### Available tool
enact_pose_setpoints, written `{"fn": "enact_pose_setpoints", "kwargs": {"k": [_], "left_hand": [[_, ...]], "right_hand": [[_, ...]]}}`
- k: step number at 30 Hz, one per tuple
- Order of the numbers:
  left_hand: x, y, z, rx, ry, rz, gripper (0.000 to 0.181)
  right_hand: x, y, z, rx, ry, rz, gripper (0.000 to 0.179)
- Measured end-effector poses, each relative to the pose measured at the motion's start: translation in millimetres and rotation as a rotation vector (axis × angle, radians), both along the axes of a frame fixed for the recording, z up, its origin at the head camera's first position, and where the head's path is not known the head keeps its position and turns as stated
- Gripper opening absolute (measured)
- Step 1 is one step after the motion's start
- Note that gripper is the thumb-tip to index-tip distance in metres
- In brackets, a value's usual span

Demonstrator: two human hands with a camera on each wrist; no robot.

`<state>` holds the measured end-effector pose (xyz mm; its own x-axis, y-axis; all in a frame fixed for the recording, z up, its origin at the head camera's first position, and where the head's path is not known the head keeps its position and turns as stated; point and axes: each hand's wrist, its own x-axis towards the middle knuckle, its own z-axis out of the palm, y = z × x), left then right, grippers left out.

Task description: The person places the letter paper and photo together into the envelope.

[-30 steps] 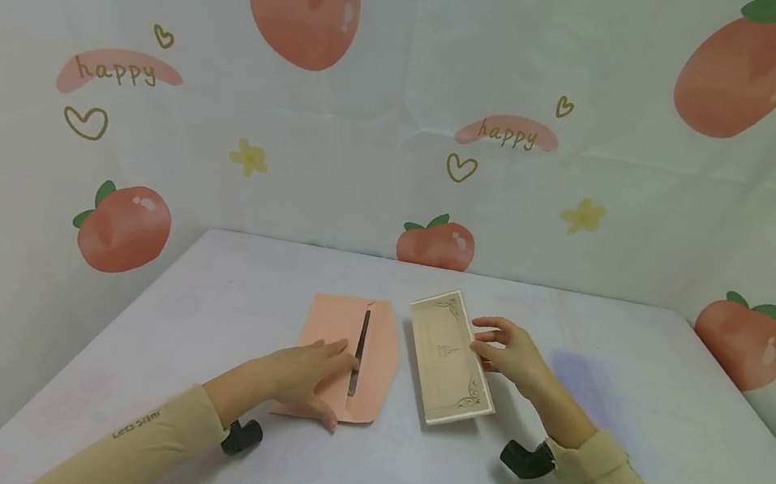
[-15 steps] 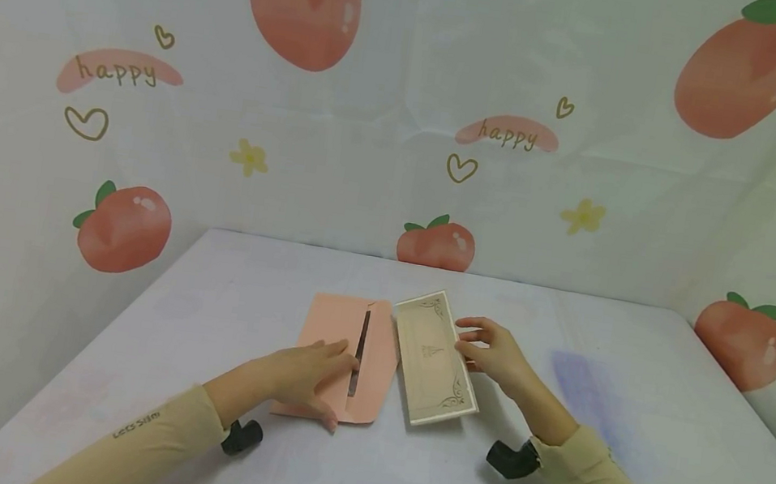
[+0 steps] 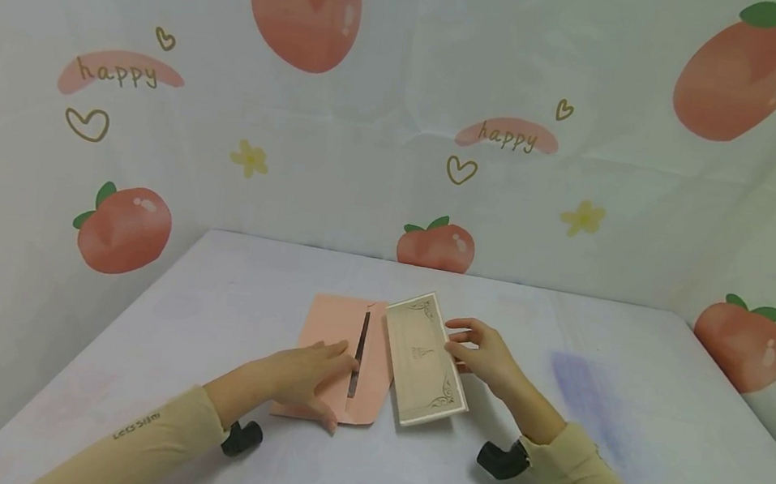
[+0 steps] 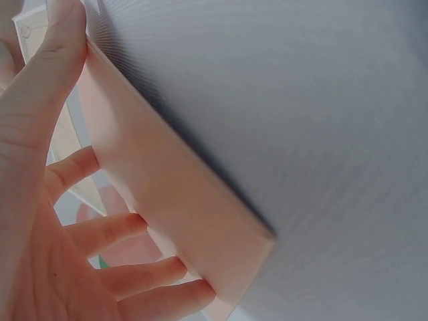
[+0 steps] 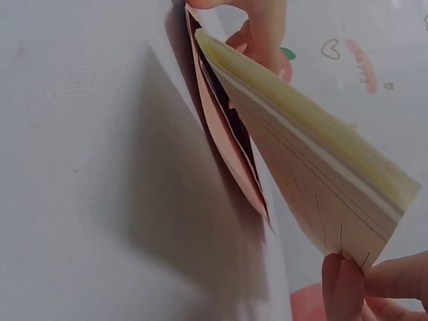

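A pink envelope (image 3: 328, 332) lies on the table, its flap spread to the right and a dark gap along its mouth. My left hand (image 3: 304, 374) rests on it, fingers spread and fairly straight, the thumb at the near edge. In the left wrist view, the fingertips (image 4: 194, 287) touch the envelope's surface. With my right hand (image 3: 486, 357) I pinch the right edge of a long cream card (image 3: 424, 361) with printed corner ornaments. The card is tilted, its left side over the envelope's flap. The right wrist view shows its thick, layered yellowish edge close to the open mouth.
A white cloth with faint purple stains covers the table (image 3: 581, 398). Behind it hangs a white backdrop (image 3: 368, 166) printed with fruit, hearts and flowers. A black wrist mount (image 3: 502, 460) sits beside the right sleeve, another (image 3: 243, 439) beside the left.
My right hand has carried the cream card leftward, from beside the envelope to over its flap. The left hand and the envelope have stayed in place.
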<state>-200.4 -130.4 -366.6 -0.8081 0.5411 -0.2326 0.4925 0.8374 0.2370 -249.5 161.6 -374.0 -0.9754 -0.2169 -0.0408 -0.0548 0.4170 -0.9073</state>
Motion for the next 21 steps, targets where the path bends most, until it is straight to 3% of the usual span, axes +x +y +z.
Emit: {"fn": "enact_pose_setpoints", "kwargs": {"k": [21], "left_hand": [[0.1, 0.3, 0.0, -0.008, -0.001, -0.007, 0.084]], "right_hand": [[-1.9, -20, -5.3, -0.046, -0.011, 0.013, 0.037]]}}
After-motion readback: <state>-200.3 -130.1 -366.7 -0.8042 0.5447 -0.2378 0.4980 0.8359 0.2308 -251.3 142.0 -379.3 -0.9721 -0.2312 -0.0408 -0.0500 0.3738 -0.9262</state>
